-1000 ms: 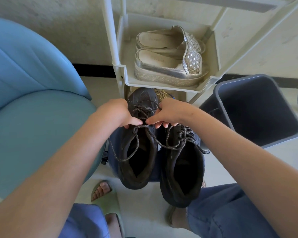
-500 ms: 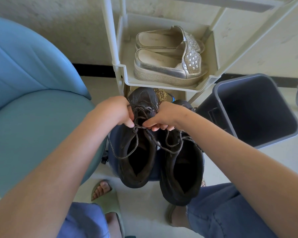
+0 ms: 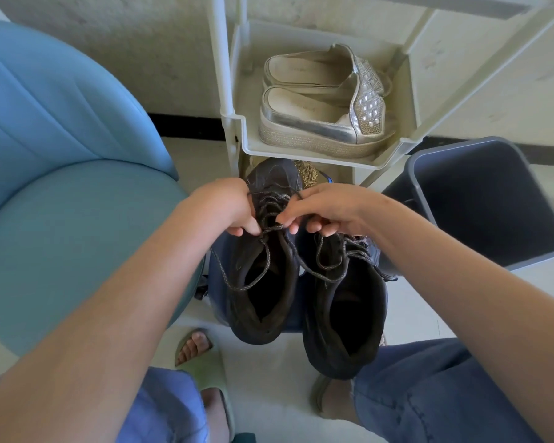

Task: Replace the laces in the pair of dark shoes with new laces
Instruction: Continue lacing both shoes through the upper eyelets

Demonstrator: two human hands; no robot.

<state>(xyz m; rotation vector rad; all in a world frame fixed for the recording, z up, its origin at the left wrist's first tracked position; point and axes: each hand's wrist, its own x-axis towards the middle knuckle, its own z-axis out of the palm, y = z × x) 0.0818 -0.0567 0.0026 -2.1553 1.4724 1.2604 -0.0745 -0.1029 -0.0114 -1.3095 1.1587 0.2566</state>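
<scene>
Two dark worn shoes stand side by side on a blue stool, toes pointing away from me: the left shoe (image 3: pixel 263 292) and the right shoe (image 3: pixel 346 318). Both carry dark speckled laces (image 3: pixel 320 266), whose loose ends hang over the openings. My left hand (image 3: pixel 227 206) pinches the lace at the top eyelets of the left shoe. My right hand (image 3: pixel 323 209) pinches the same lace from the other side, fingers curled over the right shoe's tongue.
A cream shoe rack (image 3: pixel 237 129) stands just behind the shoes and holds silver platform shoes (image 3: pixel 320 123). A grey bin (image 3: pixel 480 199) sits on the floor to the right. A blue chair (image 3: pixel 61 187) fills the left. My feet in green sandals (image 3: pixel 205 362) rest below.
Both hands have shifted slightly down and closer together over the left shoe's upper eyelets, still working the lace. The shoes stay in place.
</scene>
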